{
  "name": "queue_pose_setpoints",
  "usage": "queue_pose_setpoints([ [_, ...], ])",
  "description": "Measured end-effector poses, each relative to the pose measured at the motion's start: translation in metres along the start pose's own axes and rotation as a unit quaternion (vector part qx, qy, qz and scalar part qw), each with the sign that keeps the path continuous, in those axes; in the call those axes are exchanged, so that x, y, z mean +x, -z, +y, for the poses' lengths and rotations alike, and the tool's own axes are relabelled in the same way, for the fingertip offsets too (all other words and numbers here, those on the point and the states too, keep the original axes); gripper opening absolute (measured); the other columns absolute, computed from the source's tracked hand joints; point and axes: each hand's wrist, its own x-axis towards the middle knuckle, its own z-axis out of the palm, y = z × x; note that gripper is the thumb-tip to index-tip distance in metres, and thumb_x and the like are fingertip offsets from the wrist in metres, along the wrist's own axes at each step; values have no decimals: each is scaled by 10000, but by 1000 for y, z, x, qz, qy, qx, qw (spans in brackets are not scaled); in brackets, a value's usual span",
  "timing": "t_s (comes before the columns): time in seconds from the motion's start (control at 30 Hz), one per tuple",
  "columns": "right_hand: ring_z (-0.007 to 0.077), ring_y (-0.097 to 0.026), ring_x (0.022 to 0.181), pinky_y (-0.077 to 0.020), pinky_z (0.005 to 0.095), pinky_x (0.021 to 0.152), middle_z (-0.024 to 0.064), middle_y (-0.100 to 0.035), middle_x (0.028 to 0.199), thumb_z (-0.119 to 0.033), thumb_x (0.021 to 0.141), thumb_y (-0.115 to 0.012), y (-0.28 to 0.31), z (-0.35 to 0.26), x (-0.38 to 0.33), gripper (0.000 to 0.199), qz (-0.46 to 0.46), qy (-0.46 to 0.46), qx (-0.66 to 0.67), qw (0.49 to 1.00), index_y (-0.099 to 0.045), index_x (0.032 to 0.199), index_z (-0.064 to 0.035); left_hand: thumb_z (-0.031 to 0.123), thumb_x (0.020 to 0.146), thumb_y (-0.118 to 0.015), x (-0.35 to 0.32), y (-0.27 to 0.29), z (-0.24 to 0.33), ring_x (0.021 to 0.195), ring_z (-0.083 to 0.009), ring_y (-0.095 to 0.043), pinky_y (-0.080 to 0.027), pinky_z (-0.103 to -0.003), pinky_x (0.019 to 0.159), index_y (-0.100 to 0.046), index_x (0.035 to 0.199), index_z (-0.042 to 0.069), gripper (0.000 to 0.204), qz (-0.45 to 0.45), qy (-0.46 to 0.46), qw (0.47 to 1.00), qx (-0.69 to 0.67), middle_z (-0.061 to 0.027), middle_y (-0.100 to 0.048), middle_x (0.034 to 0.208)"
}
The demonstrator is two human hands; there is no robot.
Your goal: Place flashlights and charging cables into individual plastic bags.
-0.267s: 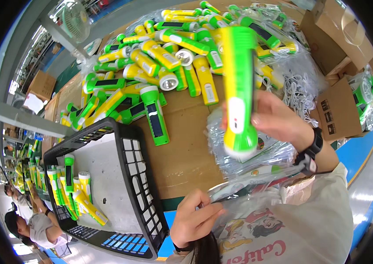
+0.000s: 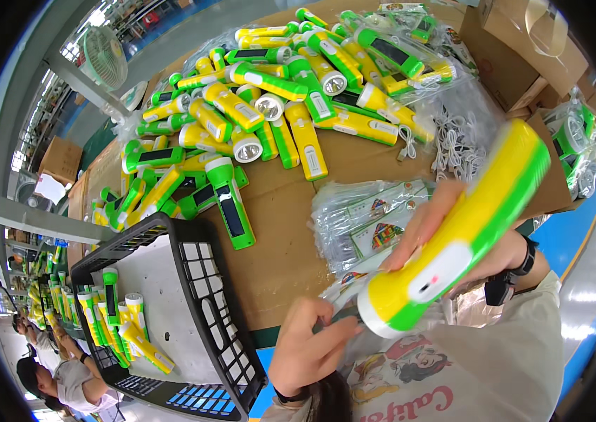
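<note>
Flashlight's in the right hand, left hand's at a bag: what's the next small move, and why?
Probably slide the yellow-and-green plastic flashlight head-first into the clear plastic bag: the right hand holds it tilted with its lens end low beside the left hand, which pinches the bag's edge.

A brown cardboard-covered table (image 2: 291, 211) carries a heap of yellow-and-green flashlights (image 2: 277, 105), a stack of clear plastic bags (image 2: 365, 221), white cables (image 2: 452, 141) and a black crate (image 2: 192, 281).
</note>
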Motion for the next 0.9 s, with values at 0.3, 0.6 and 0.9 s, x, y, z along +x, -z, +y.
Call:
queue_pose_setpoints([
  [0.3,312,-669,1031,-544,398,901,91,-676,1126,-97,838,-705,-7,-6,-20,380,-112,-135,-419,891,-578,1196,-89,-29,729,-710,18,-29,-13,897,-294,-509,-439,-357,752,-710,1010,76,300,-79,-39,994,-60,-121,-447,944],
  [0.6,184,-671,1054,-125,596,1215,49,-675,1070,-72,831,-646,-3,11,-37,329,-150,-77,-621,766,-523,1135,-90,25,769,-756,17,-18,-10,828,-251,-511,-435,-339,716,-712,1031,77,271,-77,-87,990,-80,-79,-464,898],
  [0.9,202,-636,779,-211,575,1205,37,-575,763,-110,824,-578,-23,14,-37,207,-191,-114,-853,473,-547,1010,-26,21,697,-838,44,-39,-8,788,-301,-544,-451,-373,675,-610,832,18,265,-80,-110,990,-39,-110,-534,870],
])
